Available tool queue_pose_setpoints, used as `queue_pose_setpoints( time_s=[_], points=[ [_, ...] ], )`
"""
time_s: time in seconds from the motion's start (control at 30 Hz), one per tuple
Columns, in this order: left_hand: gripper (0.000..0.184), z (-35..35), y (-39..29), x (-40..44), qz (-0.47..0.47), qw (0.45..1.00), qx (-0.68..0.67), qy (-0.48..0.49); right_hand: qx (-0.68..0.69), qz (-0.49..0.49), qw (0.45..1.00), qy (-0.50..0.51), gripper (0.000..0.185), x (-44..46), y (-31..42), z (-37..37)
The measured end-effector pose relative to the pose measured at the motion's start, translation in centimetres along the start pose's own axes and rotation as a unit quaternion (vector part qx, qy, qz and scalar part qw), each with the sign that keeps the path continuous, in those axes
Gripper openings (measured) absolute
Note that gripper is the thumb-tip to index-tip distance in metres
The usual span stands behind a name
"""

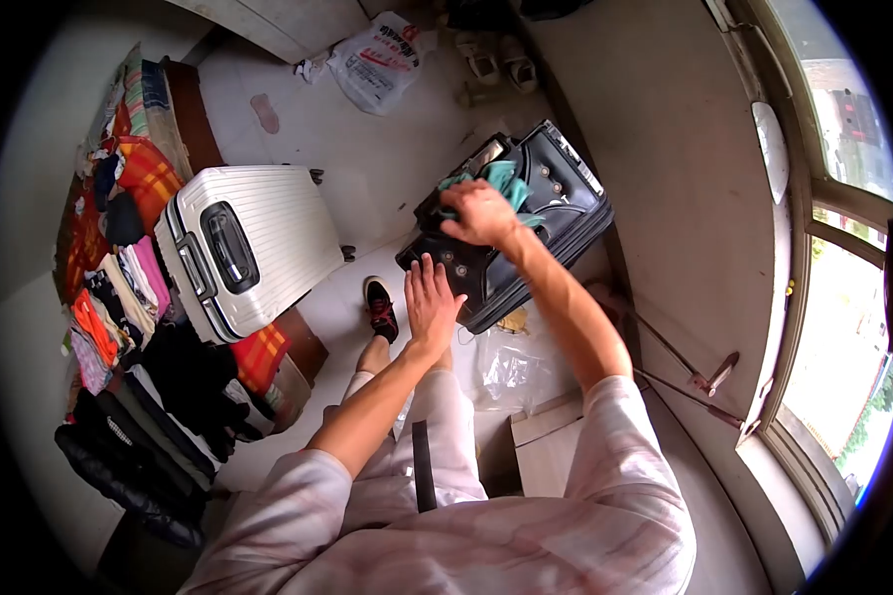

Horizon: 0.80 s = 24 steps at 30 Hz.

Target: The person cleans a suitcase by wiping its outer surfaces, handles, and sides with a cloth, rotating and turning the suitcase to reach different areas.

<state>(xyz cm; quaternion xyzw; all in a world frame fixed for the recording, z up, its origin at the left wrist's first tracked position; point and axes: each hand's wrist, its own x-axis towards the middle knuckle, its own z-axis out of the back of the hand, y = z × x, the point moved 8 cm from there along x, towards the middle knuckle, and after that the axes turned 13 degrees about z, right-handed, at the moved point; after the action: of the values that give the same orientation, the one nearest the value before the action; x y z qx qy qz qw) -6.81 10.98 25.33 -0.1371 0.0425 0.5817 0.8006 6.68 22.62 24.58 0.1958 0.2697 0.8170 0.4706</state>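
Note:
A black suitcase (566,198) stands in front of me, tilted in the view, with metal studs on its surface. My right hand (481,211) is closed on a teal cloth (507,180) and presses it against the suitcase's upper side. My left hand (432,296) lies with fingers stretched out at the suitcase's near left edge, touching it or just beside it. Part of the cloth is hidden under my right hand.
A white ribbed suitcase (283,220) stands to the left, beside a bed heaped with clothes (184,387). A white plastic bag (379,64) and shoes (481,61) lie farther back. Clear plastic wrap (511,369) is on the floor; a window (843,327) is at right.

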Motion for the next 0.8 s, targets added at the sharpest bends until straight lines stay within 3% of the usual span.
queue_pose_setpoints(
  time_s=[0.17, 0.2, 0.23, 0.27, 0.3, 0.33, 0.4, 0.43, 0.47, 0.53, 0.57, 0.6, 0.67, 0.73, 0.8],
  points=[
    [0.065, -1.1, 0.4, -0.5, -0.024, 0.999, -0.024, -0.041, 0.139, -0.172, 0.952, -0.211, 0.037, 2.1, 4.6, -4.3],
    [0.060, 0.5, 0.5, 0.0, 0.006, 0.981, -0.191, -0.011, 0.145, -0.200, 0.937, -0.245, 0.034, 2.3, 5.6, -4.8],
    [0.061, 0.1, 0.7, -0.2, -0.003, 0.986, -0.167, -0.008, 0.160, -0.208, 0.919, -0.294, 0.028, 2.0, 6.1, -4.4],
    [0.061, -0.2, 1.2, -0.6, -0.014, 0.990, -0.141, -0.005, 0.224, -0.276, 0.864, -0.357, 0.022, 1.0, 5.7, -4.7],
    [0.069, -1.7, 1.7, -1.7, -0.083, 0.993, -0.082, -0.016, 0.299, -0.315, 0.806, -0.403, 0.020, -0.1, 5.2, -5.0],
    [0.065, -2.7, 2.1, -1.9, -0.083, 0.994, -0.066, 0.025, 0.368, -0.352, 0.736, -0.447, 0.018, -1.5, 5.1, -4.6],
    [0.063, -4.2, 3.7, -2.3, -0.039, 0.991, -0.047, 0.121, 0.317, -0.320, 0.726, -0.518, 0.017, -5.3, 6.1, -0.9],
    [0.062, -3.0, 3.5, -1.9, -0.068, 0.991, -0.070, 0.096, 0.287, -0.333, 0.723, -0.533, 0.017, -8.4, 5.9, 0.7],
    [0.065, -0.1, 2.5, -1.5, -0.088, 0.991, -0.088, 0.057, 0.163, -0.297, 0.739, -0.582, 0.016, -11.4, 6.9, 5.1],
    [0.070, 1.2, 2.6, -1.2, -0.071, 0.993, -0.087, 0.045, 0.070, -0.293, 0.689, -0.659, 0.011, -18.3, 5.2, 8.4],
    [0.075, 0.8, 3.2, -1.0, -0.035, 0.990, -0.120, 0.065, 0.120, -0.310, 0.602, -0.726, 0.010, -20.8, 4.3, 9.8],
    [0.075, 0.3, 3.4, -0.9, -0.040, 0.990, -0.115, 0.066, 0.061, -0.352, 0.592, -0.722, 0.010, -23.4, 2.7, 10.6],
    [0.077, -0.5, 4.0, -1.1, -0.052, 0.987, -0.142, 0.047, -0.006, -0.468, 0.588, -0.660, 0.012, -25.1, 0.5, 11.2],
    [0.080, -0.8, 3.9, -1.3, -0.063, 0.988, -0.133, 0.042, -0.080, -0.442, 0.659, -0.603, 0.014, -23.2, -2.5, 7.9],
    [0.083, -0.8, 3.8, -1.5, -0.066, 0.989, -0.128, 0.039, -0.170, -0.365, 0.763, -0.506, 0.019, -18.7, -0.3, 4.0]
  ],
)
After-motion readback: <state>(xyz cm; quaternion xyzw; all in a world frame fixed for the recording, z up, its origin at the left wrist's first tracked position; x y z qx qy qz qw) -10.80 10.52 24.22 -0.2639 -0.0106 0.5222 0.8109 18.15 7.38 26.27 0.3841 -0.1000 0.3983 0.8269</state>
